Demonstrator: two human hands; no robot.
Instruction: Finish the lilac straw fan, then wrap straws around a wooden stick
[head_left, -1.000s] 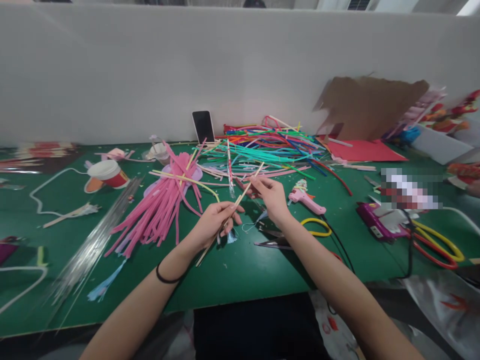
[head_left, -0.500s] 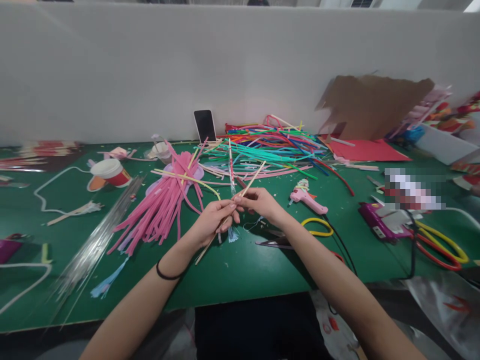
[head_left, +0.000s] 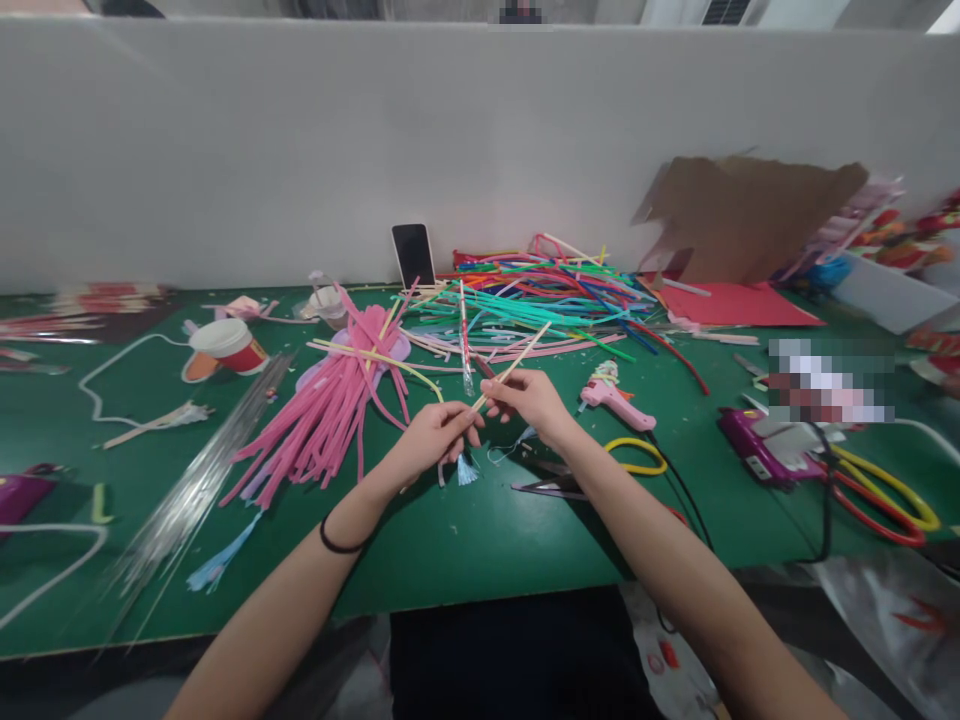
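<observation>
Both hands meet above the green surface (head_left: 465,545). The left hand (head_left: 430,441) and right hand (head_left: 529,397) each pinch 1 thin wooden stick (head_left: 517,358), which slants up and away to the right. A pale blue tassel (head_left: 466,468) hangs just under the left hand, with pink pipe cleaners (head_left: 330,412) lying to its left.

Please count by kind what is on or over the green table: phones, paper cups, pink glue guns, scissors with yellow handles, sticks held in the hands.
phone: 1
paper cup: 1
pink glue gun: 1
scissors with yellow handles: 2
wooden stick, held by left hand and right hand: 1
Total: 6
</observation>
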